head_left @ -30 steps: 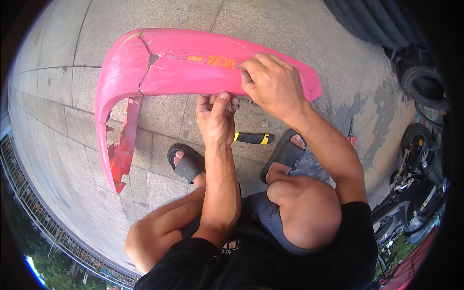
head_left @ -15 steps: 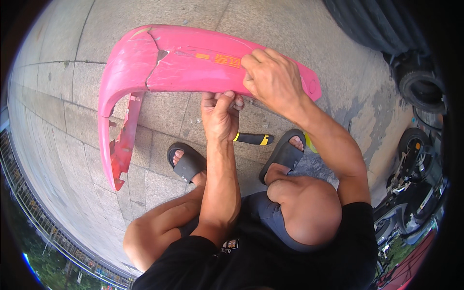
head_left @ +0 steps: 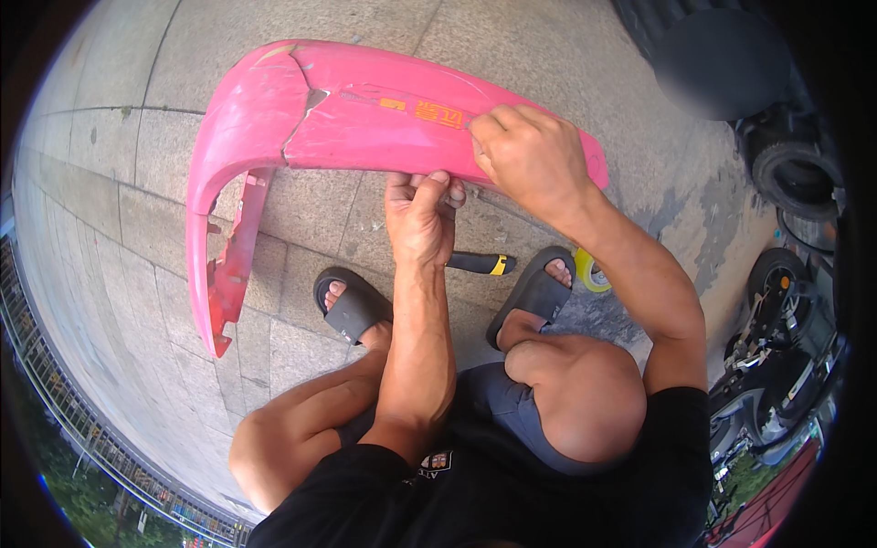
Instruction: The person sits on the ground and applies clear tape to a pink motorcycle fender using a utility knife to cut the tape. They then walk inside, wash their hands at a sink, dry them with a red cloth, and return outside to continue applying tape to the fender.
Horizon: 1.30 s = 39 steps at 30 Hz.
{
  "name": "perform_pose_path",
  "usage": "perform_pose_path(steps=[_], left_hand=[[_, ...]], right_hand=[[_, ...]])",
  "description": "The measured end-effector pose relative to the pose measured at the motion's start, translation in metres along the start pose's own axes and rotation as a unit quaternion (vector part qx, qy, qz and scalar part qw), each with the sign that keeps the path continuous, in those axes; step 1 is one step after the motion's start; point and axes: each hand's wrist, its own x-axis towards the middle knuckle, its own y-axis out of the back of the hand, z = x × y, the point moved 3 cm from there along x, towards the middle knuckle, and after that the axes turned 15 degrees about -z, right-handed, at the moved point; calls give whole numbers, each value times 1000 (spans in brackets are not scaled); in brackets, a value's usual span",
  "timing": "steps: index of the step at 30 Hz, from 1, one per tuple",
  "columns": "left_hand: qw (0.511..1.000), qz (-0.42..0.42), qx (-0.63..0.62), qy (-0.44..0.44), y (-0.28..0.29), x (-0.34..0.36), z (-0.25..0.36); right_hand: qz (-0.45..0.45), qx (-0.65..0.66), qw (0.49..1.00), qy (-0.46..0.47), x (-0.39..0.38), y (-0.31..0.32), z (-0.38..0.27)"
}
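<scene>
A pink curved plastic body panel (head_left: pixel 365 137), like one off a scooter, is held up above the paving. A jagged crack with a small missing chip runs across it near the bend, and orange-yellow lettering lies along its face. My left hand (head_left: pixel 422 215) grips the panel's near edge, thumb on the edge and fingers partly hidden beneath. On the face, at the right end of the lettering, my right hand (head_left: pixel 534 155) rests with curled, closed fingers. Whatever those fingertips pinch, if anything, is hidden. Behind my left wrist, a black and yellow tool handle (head_left: pixel 484 264) lies on the ground.
A yellow-green tape roll (head_left: pixel 592 271) lies beside my right sandal (head_left: pixel 534 292). Tyres (head_left: pixel 799 173) and a dark, blurred round shape (head_left: pixel 722 66) are at the upper right. A black scooter (head_left: pixel 776 365) stands at the right. Stone paving (head_left: pixel 119 247) stretches to the left.
My right hand has shifted slightly right and down, staying against the panel. The panel has tilted slightly, its right part sinking. More of the tape roll shows, and the dark round shape has appeared.
</scene>
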Motion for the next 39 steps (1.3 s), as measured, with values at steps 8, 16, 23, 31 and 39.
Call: perform_pose_path(steps=[8,16,23,31,39], left_hand=[[1000,-8,17,-9,-3,0,1],[999,33,16,-21,-7,2,1],[999,-34,-1,5,13,-4,-3],[968,191,71,146,19,-68,-4],[967,42,36,250,-165,-215,39]], right_hand=[[13,6,1000,5,11,-3,-3],[-19,182,983,-13,-7,-14,-24],[-119,469,870,90,-62,-17,-28],[-224,587,769,-119,-134,5,-26],[-107,717,640,-253,-215,135,-103]])
